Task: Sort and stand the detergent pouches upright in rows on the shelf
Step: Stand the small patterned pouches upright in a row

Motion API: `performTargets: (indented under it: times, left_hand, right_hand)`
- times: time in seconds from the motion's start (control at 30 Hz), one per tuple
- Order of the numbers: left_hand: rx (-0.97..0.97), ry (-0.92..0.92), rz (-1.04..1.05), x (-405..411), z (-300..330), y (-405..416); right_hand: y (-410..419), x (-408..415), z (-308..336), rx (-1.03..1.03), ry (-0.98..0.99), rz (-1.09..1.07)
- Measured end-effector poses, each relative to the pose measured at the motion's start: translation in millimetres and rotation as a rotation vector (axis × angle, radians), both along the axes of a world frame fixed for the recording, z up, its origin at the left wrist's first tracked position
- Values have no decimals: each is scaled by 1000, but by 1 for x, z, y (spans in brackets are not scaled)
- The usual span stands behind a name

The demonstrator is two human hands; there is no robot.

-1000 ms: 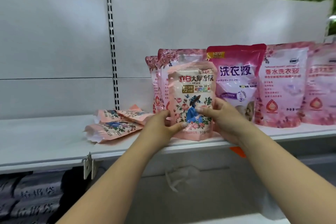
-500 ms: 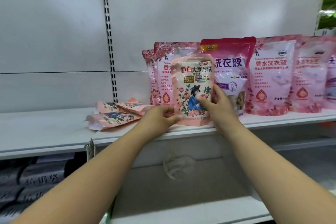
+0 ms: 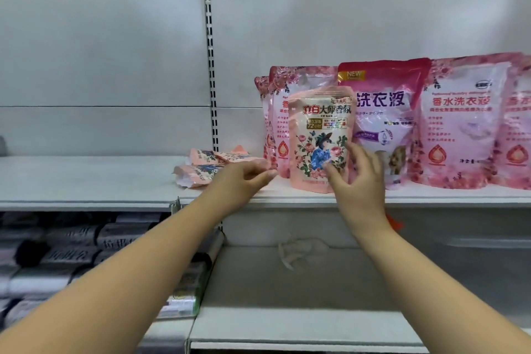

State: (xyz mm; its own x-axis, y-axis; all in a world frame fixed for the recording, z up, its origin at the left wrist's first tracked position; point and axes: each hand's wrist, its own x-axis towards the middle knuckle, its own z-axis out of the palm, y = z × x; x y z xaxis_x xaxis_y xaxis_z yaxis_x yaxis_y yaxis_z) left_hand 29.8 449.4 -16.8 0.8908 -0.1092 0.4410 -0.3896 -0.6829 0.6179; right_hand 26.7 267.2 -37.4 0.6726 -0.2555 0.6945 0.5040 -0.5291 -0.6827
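Both forearms are bare, with no sleeves, down to each hand [image 3: 356, 178].

Head camera, facing a store shelf straight on.

One wide-angle view looks forward and slightly down from the person's head, close enough that both forearms enter from 5 and 7 o'clock. The shelf [image 3: 86, 181] edge crosses mid-frame; the back panel [image 3: 100, 52] fills 12 o'clock and a lower shelf [image 3: 301, 296] lies at 6 o'clock. No second view shares it.
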Motion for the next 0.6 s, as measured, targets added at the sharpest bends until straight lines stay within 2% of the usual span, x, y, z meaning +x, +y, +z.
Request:
performTargets:
  times: [0.13,0.23,0.3,0.37,0.47,0.6]
  left_hand:
    - [-35,-194,139,-10,8,50]
    - [121,-191,196,3,9,86]
    - [318,-127,182,15,5,107]
    - [433,-64,104,24,0,122]
    - [399,-11,-61,29,-5,134]
    - [291,25,-126,39,13,152]
  right_hand:
    - [32,-11,19,-222,-98,104]
    - [66,3,33,-427,-9,165]
    - [90,23,41,-489,112,170]
    - [112,47,49,-524,273,143]
    - [131,84,58,-544,488,89]
    - [148,105,57,-704,752,32]
